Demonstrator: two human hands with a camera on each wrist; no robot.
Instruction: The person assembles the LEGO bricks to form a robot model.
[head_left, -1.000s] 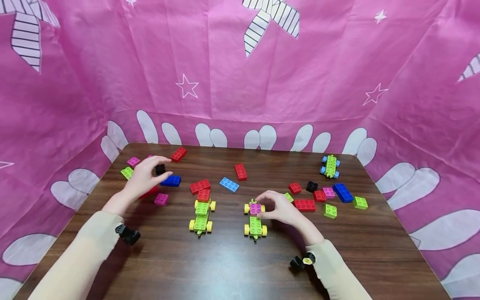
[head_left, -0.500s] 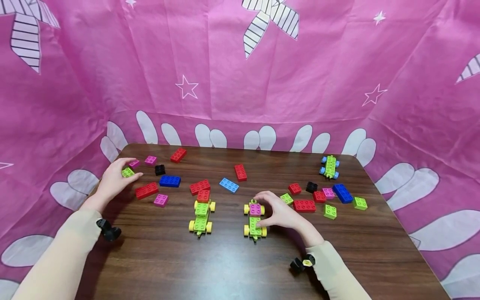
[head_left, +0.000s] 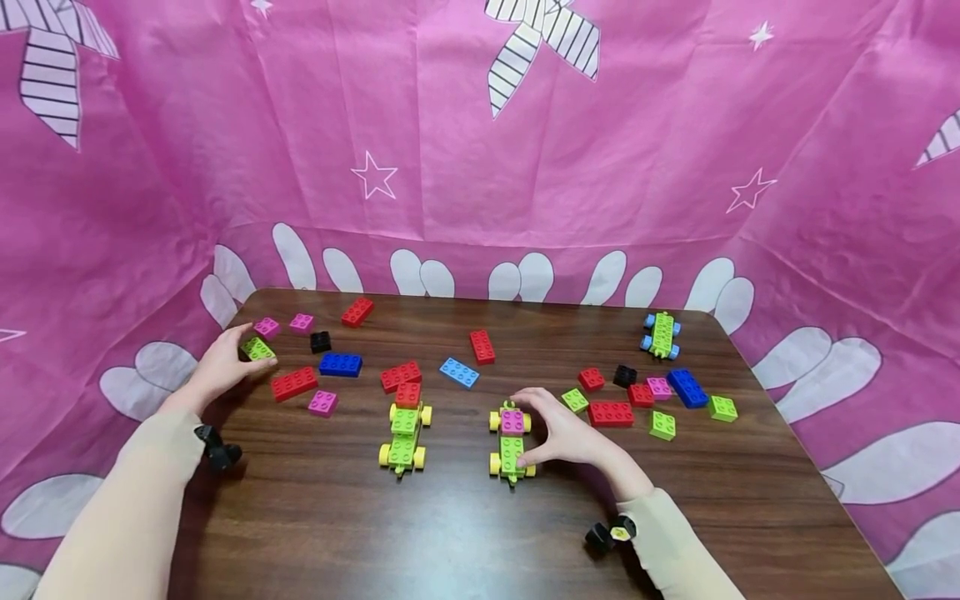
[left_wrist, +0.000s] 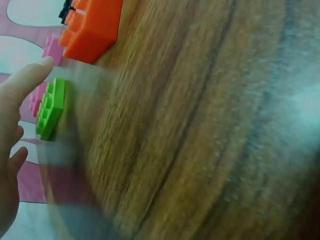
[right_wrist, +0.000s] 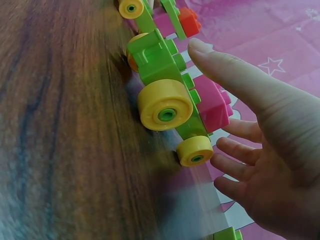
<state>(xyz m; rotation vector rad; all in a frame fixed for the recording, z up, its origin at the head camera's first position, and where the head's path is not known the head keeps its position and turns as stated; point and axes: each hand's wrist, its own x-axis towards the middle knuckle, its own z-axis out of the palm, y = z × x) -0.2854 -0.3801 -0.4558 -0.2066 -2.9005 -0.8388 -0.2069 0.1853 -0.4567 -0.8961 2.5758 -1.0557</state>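
At the far left of the table, my left hand reaches around a lime green brick. The left wrist view shows a gap between the thumb and this green brick. My right hand is beside a green car base with yellow wheels and a pink brick on top. Its thumb lies near the base's front part, with the fingers spread by the back wheel, not gripping it. To the left stands a similar car, carrying a green brick and a red brick.
Red, blue, pink and black bricks lie around the left hand, among them a red brick and a blue brick. Beyond the right hand are several more bricks, including a long red one. A blue-wheeled base stands far right.
My left hand has moved left, from near the black and blue bricks to the green brick. The right thumb has slid from the pink brick toward the car's near end.
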